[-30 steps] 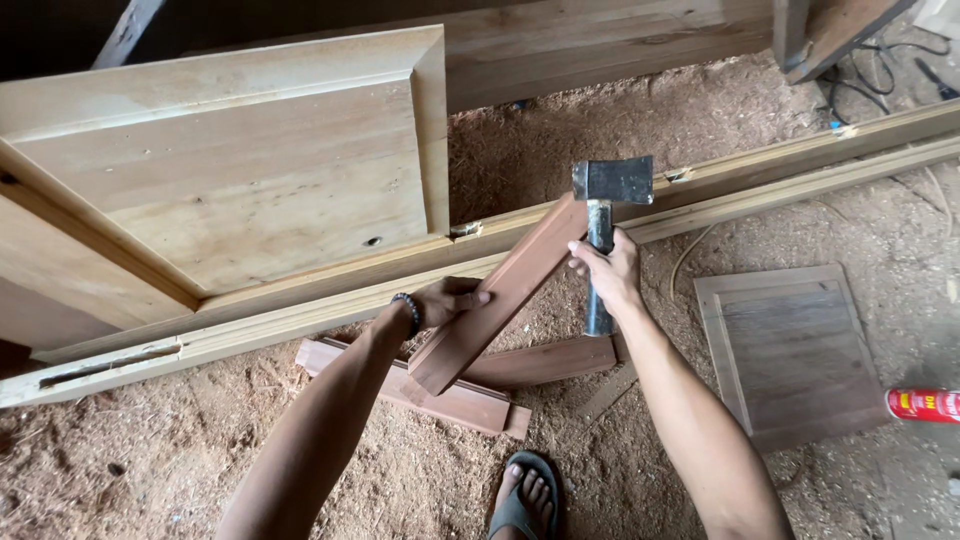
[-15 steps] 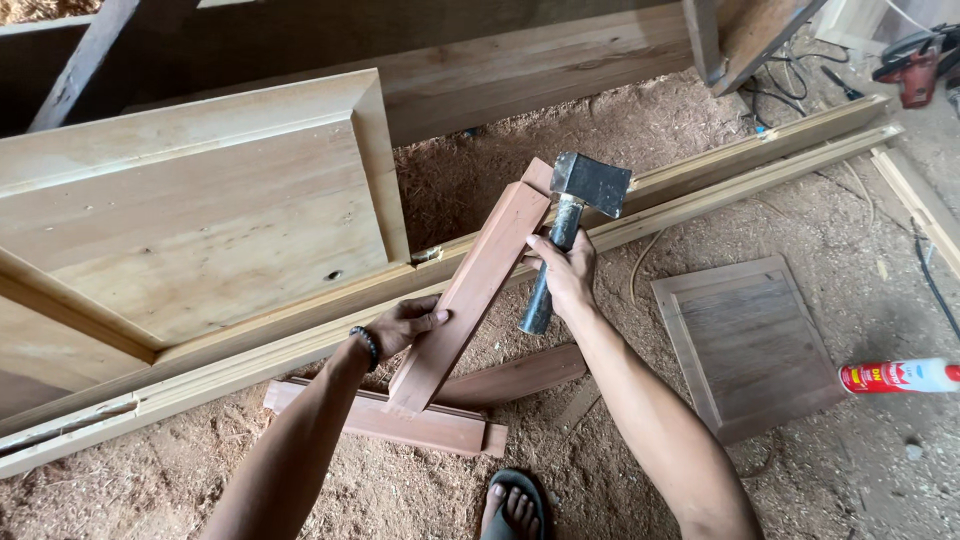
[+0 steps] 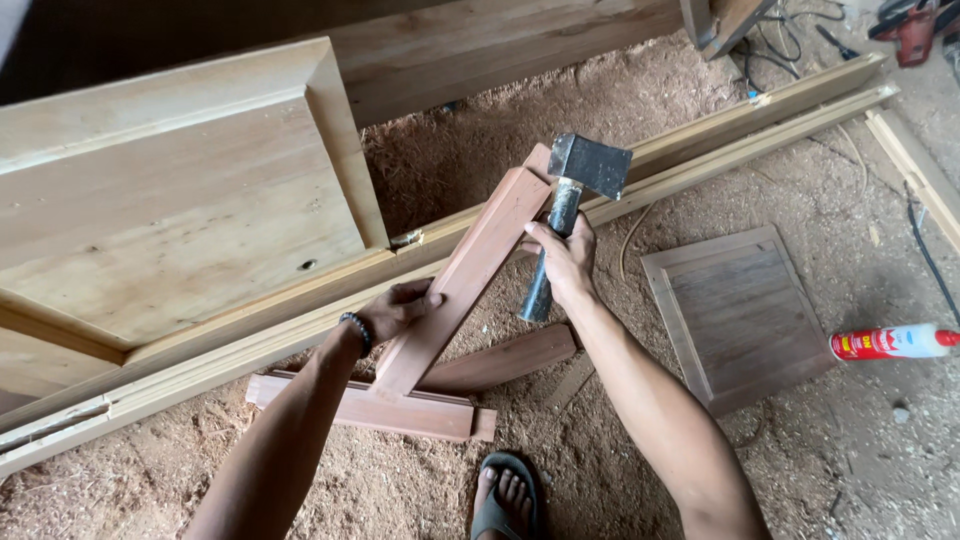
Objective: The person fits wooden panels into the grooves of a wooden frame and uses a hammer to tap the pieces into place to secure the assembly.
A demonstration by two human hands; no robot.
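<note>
Reddish wood makes up the piece in hand, seen from the head camera: a slanted reddish board (image 3: 470,275) runs from the floor up to the long pale frame rail (image 3: 700,130), and its lower end sits in a short cross piece (image 3: 360,405) lying on the sawdust floor (image 3: 620,470). That joint looks already seated, though how tight it is I cannot tell – glue or fasteners are not visible. The left hand (image 3: 400,312) is wrapped around the board's edge at mid-length, steadying it. The right hand (image 3: 565,262) is clenched on the handle of a hammer (image 3: 570,200), whose dark head hangs just beside the board's upper end – so the driving seems not finished. A second reddish strip (image 3: 500,358) lies loose beneath. A small wooden panel (image 3: 740,315) and a glue bottle (image 3: 893,342) lie apart on the right; a sandalled foot (image 3: 505,495) stands below
</note>
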